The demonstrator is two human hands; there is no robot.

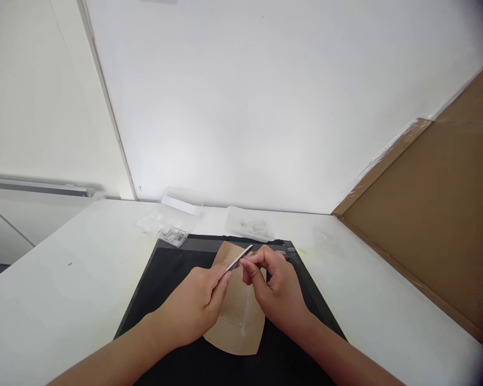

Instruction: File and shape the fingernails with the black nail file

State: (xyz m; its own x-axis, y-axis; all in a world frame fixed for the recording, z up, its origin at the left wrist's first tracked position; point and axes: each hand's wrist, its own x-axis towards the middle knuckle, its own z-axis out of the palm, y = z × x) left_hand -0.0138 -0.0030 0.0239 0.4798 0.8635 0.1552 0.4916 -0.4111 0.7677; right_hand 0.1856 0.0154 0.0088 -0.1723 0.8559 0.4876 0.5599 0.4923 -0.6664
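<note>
My left hand (201, 300) is closed on a thin, flat piece with a light grey edge (240, 257), seen nearly edge-on and tilted up to the right. Its exact kind does not show. Close to its lower side, the thumb and forefinger of my right hand (276, 284) are pinched together. Whatever they hold, if anything, is too small or hidden to make out. Beneath both hands lies a brown sheet of paper (241, 327) with slightly curled edges and a shiny patch. That sheet rests on a black mat (177, 284).
Behind the mat stand a clear plastic tray (249, 224) with small parts, an open clear box (181, 203) and a clear plastic bag (148, 220). A small compartmented case (173, 236) touches the mat's far left corner. Brown cardboard (426, 214) borders the white table (84, 268) on the right.
</note>
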